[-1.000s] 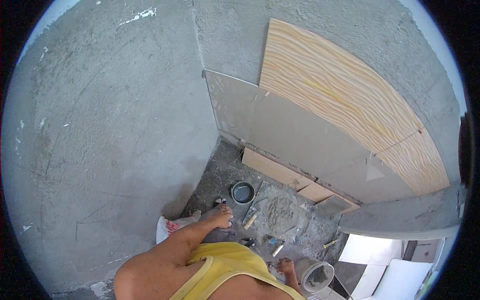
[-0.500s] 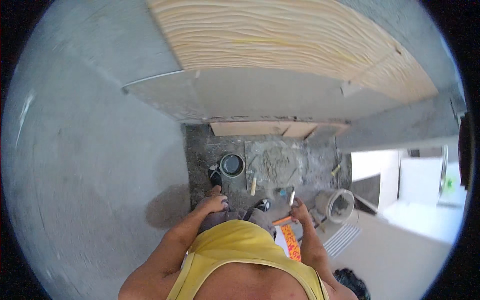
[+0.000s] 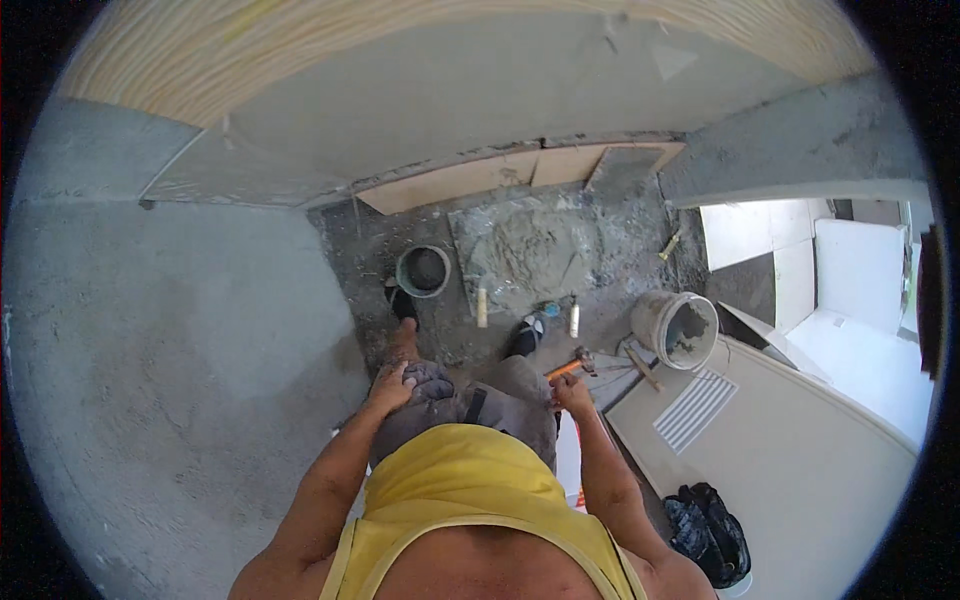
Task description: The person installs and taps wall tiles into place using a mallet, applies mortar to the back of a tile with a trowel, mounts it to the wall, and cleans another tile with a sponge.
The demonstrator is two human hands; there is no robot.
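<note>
My left hand rests on the left leg of my grey trousers, its fingers loosely spread with nothing in them. Beside my right thigh hangs my right hand, fingers loosely bent and apart; nothing shows in its grasp. Just beyond its fingers is a hammer with an orange handle, its head pointing right. On the floor ahead of my feet lies a sheet with a heap of wet grey mortar. A round bucket with grey contents stands by my left foot.
A white bucket smeared with mortar stands at the right, beside a wooden stick. Two pale-handled tools lie near the mortar. A grooved panel and a black bag are at lower right. Peach boards lean along the wall.
My view has tilted down and shifted, so the wall panel sits higher and the floor shows more. My right hand is now closer to my thigh; my left hand stays on my leg.
</note>
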